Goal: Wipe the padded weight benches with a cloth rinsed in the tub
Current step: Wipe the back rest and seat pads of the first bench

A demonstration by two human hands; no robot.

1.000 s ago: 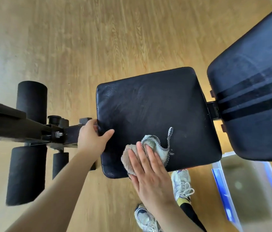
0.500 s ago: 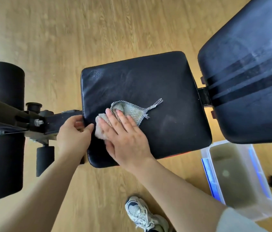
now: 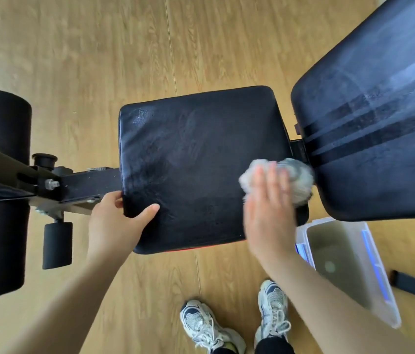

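At seat pad point(image 3: 201, 159) right edge | right hand point(image 3: 267, 213) presses cloth point(image 3: 295, 180)

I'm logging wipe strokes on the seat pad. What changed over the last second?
The right hand swept the cloth across the seat pad, from its near-left part to its right edge by the backrest. The left hand kept gripping the pad's left edge.

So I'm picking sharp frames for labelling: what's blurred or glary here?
Head view: the right hand and cloth are smeared by motion; the left hand, seat pad and shoes are sharp. Pale glare streaks the back pad. Wide-angle bending shows at the edges.
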